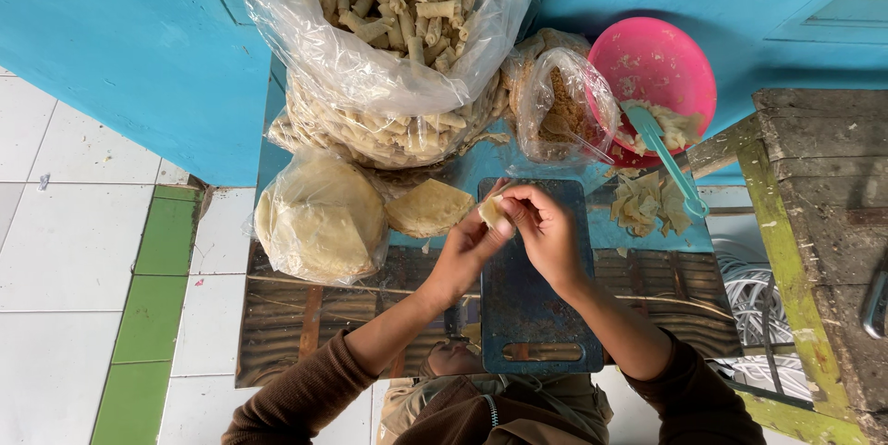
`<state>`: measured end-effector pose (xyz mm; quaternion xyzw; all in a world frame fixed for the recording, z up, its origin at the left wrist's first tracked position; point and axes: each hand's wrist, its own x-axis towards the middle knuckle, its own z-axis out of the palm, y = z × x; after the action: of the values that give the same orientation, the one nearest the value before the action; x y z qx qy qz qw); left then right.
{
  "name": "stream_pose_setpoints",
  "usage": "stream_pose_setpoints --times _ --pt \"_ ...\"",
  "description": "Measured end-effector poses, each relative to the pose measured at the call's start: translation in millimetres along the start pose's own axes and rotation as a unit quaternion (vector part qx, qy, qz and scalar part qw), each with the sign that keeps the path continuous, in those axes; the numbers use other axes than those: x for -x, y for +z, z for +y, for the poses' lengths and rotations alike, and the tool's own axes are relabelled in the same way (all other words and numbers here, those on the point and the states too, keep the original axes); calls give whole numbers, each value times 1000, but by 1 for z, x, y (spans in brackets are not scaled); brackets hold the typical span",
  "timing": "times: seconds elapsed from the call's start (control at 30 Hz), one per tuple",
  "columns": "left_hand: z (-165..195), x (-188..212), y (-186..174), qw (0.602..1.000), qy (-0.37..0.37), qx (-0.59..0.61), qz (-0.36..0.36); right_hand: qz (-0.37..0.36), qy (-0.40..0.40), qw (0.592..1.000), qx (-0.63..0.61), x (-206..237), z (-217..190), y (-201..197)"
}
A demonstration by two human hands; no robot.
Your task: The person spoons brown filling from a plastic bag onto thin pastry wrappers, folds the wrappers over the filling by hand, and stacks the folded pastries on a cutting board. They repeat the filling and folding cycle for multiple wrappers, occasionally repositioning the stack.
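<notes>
My left hand (464, 255) and my right hand (546, 232) meet above a dark blue cutting board (532, 302), both pinching a small pale piece of dough wrapper (491, 212) between the fingertips. Just left of the hands lies a folded stack of thin pale wrappers (427, 208) on the blue surface. A clear bag of more round wrappers (319, 218) sits further left.
A large clear bag of rolled pastry sticks (388, 1) stands at the back, over another bagful (388, 135). A small bag of brown filling (564, 107), a pink bowl (661, 61) with a teal spoon (673, 166), wrapper scraps (647, 204). Worn wooden bench (814, 214) at right; tiled floor left.
</notes>
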<state>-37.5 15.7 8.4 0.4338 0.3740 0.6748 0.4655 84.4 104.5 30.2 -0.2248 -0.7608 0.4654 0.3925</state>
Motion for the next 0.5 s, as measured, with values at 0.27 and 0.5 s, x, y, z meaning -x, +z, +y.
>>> stream_pose_setpoints --times 0.27,0.5 --pt "11 -3 -4 937 -113 298 143 35 154 941 -298 -13 3 -2" --pt "16 -12 -18 883 -134 374 251 77 188 890 -409 -22 6 -17"
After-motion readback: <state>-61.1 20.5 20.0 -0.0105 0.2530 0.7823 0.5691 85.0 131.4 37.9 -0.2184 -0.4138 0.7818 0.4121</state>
